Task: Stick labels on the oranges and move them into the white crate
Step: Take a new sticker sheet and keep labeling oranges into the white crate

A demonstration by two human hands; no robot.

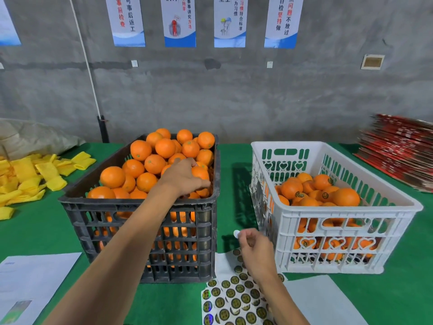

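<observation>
Above the sticker sheet (236,299), right fingers (246,235) pinching a label (236,233); left fingers (199,181) around an orange (200,172).

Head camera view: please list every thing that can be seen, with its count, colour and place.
black crate: one, left of centre on the table, heaped with unlabelled oranges
white crate: one, at right, part-filled with labelled oranges
label sheet: one, white with dark round stickers, near edge
foam sleeves: many, yellow, far left
papers: white, bottom left
table: green
cardboard stack: red, far right
posters: several, on grey wall
left hand: grips an orange in the black crate
right hand: pinches one label above the sheet
</observation>
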